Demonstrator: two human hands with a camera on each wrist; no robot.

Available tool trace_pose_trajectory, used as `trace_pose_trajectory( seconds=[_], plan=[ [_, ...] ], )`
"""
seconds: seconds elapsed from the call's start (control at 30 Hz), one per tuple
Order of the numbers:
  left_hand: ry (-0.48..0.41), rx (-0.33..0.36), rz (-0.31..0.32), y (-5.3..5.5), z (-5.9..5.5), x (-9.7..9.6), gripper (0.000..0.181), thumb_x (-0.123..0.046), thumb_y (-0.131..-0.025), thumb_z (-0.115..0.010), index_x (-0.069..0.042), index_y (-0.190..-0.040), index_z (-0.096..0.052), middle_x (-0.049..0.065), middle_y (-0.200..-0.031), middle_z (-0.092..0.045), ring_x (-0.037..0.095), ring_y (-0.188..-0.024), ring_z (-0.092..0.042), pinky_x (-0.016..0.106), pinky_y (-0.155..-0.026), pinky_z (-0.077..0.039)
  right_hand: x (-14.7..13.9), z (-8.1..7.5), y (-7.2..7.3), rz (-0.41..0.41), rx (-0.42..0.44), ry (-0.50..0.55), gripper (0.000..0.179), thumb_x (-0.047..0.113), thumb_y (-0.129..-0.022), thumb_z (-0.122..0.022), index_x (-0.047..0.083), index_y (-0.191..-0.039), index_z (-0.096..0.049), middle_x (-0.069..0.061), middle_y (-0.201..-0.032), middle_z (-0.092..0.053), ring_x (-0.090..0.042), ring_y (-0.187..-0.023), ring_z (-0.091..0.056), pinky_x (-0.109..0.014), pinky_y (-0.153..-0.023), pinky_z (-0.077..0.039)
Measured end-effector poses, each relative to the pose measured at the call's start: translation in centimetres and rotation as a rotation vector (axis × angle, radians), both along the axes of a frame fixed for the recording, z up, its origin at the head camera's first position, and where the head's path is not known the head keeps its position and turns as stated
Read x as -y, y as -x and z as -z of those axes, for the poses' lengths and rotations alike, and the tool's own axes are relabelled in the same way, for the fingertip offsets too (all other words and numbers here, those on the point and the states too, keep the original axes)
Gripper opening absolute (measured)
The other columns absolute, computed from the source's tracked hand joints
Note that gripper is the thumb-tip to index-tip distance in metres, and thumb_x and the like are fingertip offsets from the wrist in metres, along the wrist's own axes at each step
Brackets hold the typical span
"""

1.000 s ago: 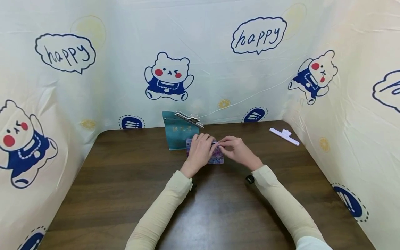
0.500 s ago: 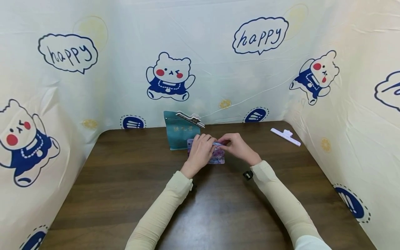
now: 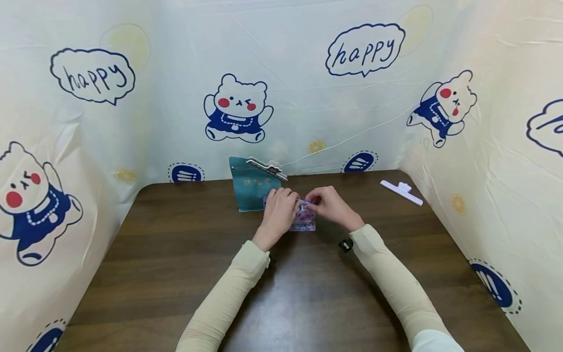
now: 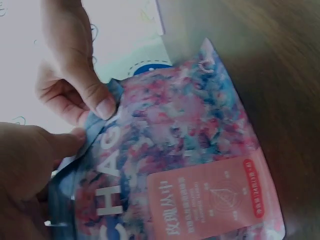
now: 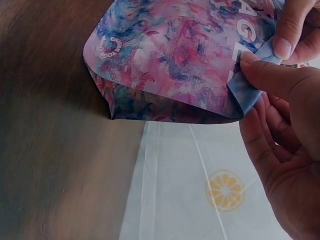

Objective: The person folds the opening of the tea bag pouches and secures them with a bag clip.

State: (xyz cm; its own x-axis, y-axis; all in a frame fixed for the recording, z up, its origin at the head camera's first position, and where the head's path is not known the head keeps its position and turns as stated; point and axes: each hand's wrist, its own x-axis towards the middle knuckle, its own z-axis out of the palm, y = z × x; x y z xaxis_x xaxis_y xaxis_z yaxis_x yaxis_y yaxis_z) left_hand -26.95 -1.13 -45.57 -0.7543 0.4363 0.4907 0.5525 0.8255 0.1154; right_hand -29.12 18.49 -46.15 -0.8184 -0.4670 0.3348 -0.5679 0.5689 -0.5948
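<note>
R hand [image 3: 332, 207] & L hand [image 3: 278, 211] both pinch the folded top [image 5: 243, 95] of this bag [image 4: 170, 130], prob. light, soft & slick-ish, so best held there.

In the head view, "happy" stands on the backdrop [image 3: 299, 29] at ten and one o'clock; the pouch [image 4: 170, 125] reads "CHAG", its label [image 4: 205, 200] "玫瑰丛中".

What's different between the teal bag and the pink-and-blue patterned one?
The teal bag is nearly all one colour, while the patterned bag is mottled pink, purple and blue. A clip slants across the teal bag's top corner; the patterned bag's top is folded, pinched by the left hand and right hand. Both have lettering and rest on the table.
</note>
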Motion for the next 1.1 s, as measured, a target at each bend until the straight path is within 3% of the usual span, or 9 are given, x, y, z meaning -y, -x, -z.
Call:
trace_pose_trajectory(
  seconds=[0.27,0.6,0.8,1.1],
  plan=[
    [-0.017,0.002,-0.010,0.2,0.1,-0.2,0.015,-0.024,-0.096,-0.072,-0.010,-0.099,-0.078,0.005,-0.095,-0.074,0.022,-0.087,-0.063,0.035,-0.079,-0.045,0.2,-0.2,0.0,-0.008,0.016,0.000,0.007,0.001,-0.086,-0.080,0.008,-0.088,-0.077,-0.002,-0.080,-0.072,-0.015,-0.067,-0.062,-0.027,-0.062,-0.054],
    [-0.012,-0.014,-0.033,-0.6,0.3,0.1,0.018,-0.025,-0.099,-0.069,-0.012,-0.108,-0.077,0.007,-0.098,-0.070,0.025,-0.092,-0.060,0.041,-0.086,-0.043,0.0,-0.2,0.3,0.006,0.056,-0.008,0.006,0.002,-0.085,-0.081,0.008,-0.088,-0.078,-0.002,-0.081,-0.073,-0.013,-0.068,-0.062,-0.028,-0.064,-0.055],
    [-0.054,0.000,-0.045,-0.8,0.0,0.8,0.018,-0.025,-0.099,-0.068,-0.010,-0.106,-0.076,0.007,-0.100,-0.072,0.025,-0.095,-0.062,0.042,-0.089,-0.042,-0.1,-0.4,0.4,0.001,0.076,-0.009,0.006,0.003,-0.086,-0.081,0.007,-0.089,-0.078,-0.002,-0.081,-0.072,-0.013,-0.068,-0.061,-0.028,-0.065,-0.055],
    [-0.137,-0.008,-0.014,-0.2,0.4,1.1,0.015,-0.021,-0.098,-0.069,-0.010,-0.101,-0.079,0.005,-0.094,-0.072,0.024,-0.090,-0.062,0.041,-0.085,-0.042,0.3,-0.7,0.1,0.007,0.055,-0.016,0.009,0.005,-0.085,-0.083,0.007,-0.092,-0.079,-0.003,-0.086,-0.074,-0.013,-0.073,-0.063,-0.028,-0.068,-0.057]
  ],
)
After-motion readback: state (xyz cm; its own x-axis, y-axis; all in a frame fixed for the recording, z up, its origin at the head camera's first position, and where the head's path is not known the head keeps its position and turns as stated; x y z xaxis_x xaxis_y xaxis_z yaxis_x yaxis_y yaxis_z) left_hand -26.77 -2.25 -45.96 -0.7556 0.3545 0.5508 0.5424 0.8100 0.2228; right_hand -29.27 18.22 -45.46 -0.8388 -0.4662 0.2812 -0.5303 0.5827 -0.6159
